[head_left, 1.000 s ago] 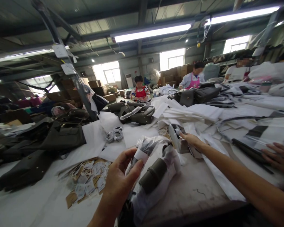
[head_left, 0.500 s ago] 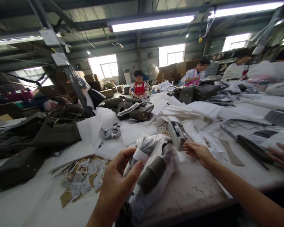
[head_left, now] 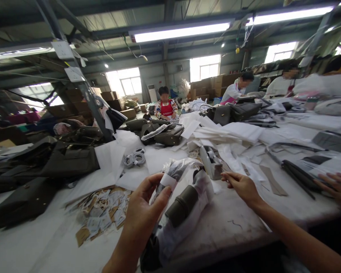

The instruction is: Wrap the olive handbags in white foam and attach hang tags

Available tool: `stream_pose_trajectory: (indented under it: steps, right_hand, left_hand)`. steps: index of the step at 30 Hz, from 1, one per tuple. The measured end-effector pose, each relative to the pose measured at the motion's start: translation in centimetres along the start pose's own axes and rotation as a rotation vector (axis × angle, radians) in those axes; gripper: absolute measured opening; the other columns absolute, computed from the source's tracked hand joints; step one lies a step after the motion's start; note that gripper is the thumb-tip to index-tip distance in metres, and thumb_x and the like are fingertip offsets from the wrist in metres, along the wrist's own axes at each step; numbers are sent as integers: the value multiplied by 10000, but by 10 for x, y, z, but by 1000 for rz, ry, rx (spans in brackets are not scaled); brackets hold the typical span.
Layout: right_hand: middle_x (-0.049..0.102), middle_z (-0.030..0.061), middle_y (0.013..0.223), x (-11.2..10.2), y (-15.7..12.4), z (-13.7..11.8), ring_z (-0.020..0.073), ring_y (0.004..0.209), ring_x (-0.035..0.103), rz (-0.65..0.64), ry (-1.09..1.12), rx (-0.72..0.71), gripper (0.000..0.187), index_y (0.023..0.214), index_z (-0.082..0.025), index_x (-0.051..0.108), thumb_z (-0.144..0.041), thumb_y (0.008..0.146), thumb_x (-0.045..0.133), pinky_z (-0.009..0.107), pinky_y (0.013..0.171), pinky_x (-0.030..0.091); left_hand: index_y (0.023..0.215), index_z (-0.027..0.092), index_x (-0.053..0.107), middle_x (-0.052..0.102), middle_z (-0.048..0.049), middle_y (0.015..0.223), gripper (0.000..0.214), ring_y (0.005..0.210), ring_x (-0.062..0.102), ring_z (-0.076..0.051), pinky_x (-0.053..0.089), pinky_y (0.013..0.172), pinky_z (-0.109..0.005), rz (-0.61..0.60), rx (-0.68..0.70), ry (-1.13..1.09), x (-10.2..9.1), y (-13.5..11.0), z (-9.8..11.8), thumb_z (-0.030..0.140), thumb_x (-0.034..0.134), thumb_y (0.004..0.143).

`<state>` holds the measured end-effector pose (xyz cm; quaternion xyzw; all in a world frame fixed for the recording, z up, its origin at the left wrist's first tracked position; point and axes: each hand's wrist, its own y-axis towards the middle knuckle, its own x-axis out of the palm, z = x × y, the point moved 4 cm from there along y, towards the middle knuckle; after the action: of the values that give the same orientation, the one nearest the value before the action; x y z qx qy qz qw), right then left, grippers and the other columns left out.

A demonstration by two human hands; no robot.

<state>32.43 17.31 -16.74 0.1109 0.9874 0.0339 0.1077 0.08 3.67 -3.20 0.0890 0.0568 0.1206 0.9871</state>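
My left hand (head_left: 149, 203) is closed around a plastic-wrapped bag strap (head_left: 184, 165), thumb and fingers pressing at a white band (head_left: 168, 183) around it. Beside it, a dark olive piece with a loop (head_left: 182, 204) shows between whitish wrapping; the lower part of this bag runs to the table's front edge. A grey tape dispenser (head_left: 213, 168) stands just beyond, with a tape roll in it. At its near right end my right hand (head_left: 240, 185) has thumb and fingertips pinched together; whatever lies between them is too small to make out.
Cardboard tags with strings (head_left: 105, 212) lie in a heap at left. Dark olive bags (head_left: 68, 159) are piled farther left. White foam sheets (head_left: 227, 132) and coiled straps (head_left: 134, 159) lie behind. Another person's hand (head_left: 337, 187) rests on a wrapped bag at right. Co-workers sit beyond.
My right hand's fingers have closed from a looser spread into a pinch beside the dispenser. The left hand keeps its hold on the wrapped strap. A co-worker at the back leans farther down.
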Motion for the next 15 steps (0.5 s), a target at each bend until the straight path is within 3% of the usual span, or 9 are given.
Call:
stream_pose_trajectory:
  steps: [4, 8, 12, 15]
  right_hand:
    - [755, 52, 828, 8, -50, -74, 157, 603, 611, -89, -61, -352, 331, 982, -210, 782, -488, 823, 697, 285, 636, 543]
    - [748, 40, 783, 33, -97, -138, 145, 587, 619, -368, 73, -533, 230, 994, -225, 775, -401, 886, 673, 257, 579, 526]
    - [720, 37, 714, 65, -121, -168, 137, 589, 615, -595, 160, -497, 247, 875, -198, 767, -421, 895, 662, 232, 550, 495]
    - [659, 19, 591, 85, -120, -170, 128, 527, 569, -578, 179, -361, 351, 736, -182, 729, -509, 851, 677, 225, 497, 445]
  left_hand:
    - [1103, 172, 670, 745, -79, 1032, 423, 1001, 677, -243, 498, 908, -333, -19, 24, 32, 2, 1, -2, 432, 734, 776]
    - [1107, 180, 667, 731, -75, 1068, 375, 1018, 666, -242, 489, 917, -343, -34, 86, 107, 7, 0, 0, 392, 719, 802]
    - [1090, 188, 672, 727, -55, 1039, 333, 978, 662, -225, 495, 885, -330, -25, 157, 163, 11, -4, 1, 378, 708, 819]
    - [1074, 192, 677, 722, -38, 986, 315, 926, 653, -208, 494, 838, -309, 3, 206, 209, 13, -9, 3, 372, 713, 818]
